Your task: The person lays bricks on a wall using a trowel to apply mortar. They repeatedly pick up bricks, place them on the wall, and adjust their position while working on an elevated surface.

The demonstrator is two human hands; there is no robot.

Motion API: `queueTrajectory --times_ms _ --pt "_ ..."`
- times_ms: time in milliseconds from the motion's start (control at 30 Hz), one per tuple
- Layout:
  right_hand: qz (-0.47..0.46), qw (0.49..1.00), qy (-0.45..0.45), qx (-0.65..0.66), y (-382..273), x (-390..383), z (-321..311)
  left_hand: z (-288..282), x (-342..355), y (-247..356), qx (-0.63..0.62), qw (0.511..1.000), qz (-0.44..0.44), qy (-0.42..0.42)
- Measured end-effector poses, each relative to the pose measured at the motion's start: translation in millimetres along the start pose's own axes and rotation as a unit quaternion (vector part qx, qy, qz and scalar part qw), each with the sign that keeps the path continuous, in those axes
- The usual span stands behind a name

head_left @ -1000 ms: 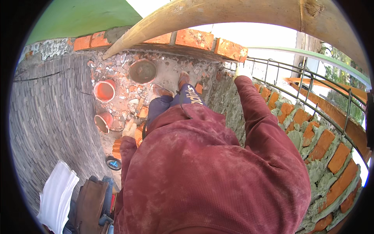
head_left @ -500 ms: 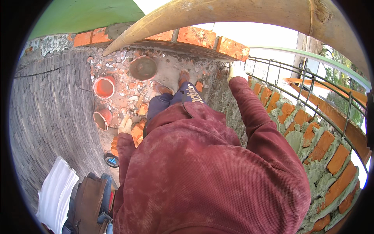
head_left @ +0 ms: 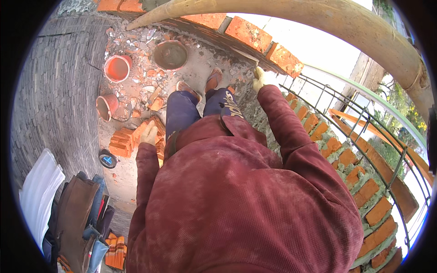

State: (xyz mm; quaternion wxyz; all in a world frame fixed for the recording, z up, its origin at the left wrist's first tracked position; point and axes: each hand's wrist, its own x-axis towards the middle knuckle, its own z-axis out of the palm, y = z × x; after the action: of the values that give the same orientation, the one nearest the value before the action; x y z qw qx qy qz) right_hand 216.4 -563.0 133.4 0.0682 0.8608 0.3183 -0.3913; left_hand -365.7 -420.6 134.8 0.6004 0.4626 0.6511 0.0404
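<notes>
My left hand (head_left: 148, 133), pale and apparently gloved, hovers over or beside a pile of orange bricks (head_left: 121, 143) on the ground. Its fingers look stretched out, with nothing visible in them. At the end of the low brick wall (head_left: 248, 34), my right hand (head_left: 259, 79), in a pale glove, is closed. A thin, flat, pale strip (head_left: 245, 55) runs from near its fingertips along the wall's side. It looks like a trowel blade seen edge-on, though the handle is hidden in the hand.
A mortar tub (head_left: 170, 55) and two red buckets (head_left: 117, 68) (head_left: 107, 107) stand among rubble. A bamboo pole (head_left: 291, 10) slants overhead. Steel rebar (head_left: 359, 109) runs along the rough brick wall (head_left: 364, 193) on my right. Clothes (head_left: 75, 209) hang at lower left.
The view has shifted, bringing more of the brick pile into sight. My right hand has come away from the brick wall's end, and the thin flat strip now shows beyond it.
</notes>
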Motion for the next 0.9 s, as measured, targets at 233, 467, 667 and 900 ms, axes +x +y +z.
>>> queueTrajectory --times_ms 233,467,667,900 --pt "0.148 0.978 0.005 -0.147 86.1 38.3 -25.3 -12.3 -23.3 -67.5 0.086 0.996 0.016 -0.001" --pt "-0.116 0.985 0.113 -0.062 28.4 44.0 -43.7 -18.7 -44.2 -137.7 -0.029 0.999 -0.033 0.017" --pt "-0.164 0.971 0.126 -0.120 106.8 6.7 -12.6 -35.2 -109.8 -135.5 -0.219 0.969 -0.078 0.090" --pt "0.076 0.858 -0.111 -0.496 134.2 96.8 -9.5 -76.9 -158.5 -309.0 -0.100 0.990 -0.094 0.045"
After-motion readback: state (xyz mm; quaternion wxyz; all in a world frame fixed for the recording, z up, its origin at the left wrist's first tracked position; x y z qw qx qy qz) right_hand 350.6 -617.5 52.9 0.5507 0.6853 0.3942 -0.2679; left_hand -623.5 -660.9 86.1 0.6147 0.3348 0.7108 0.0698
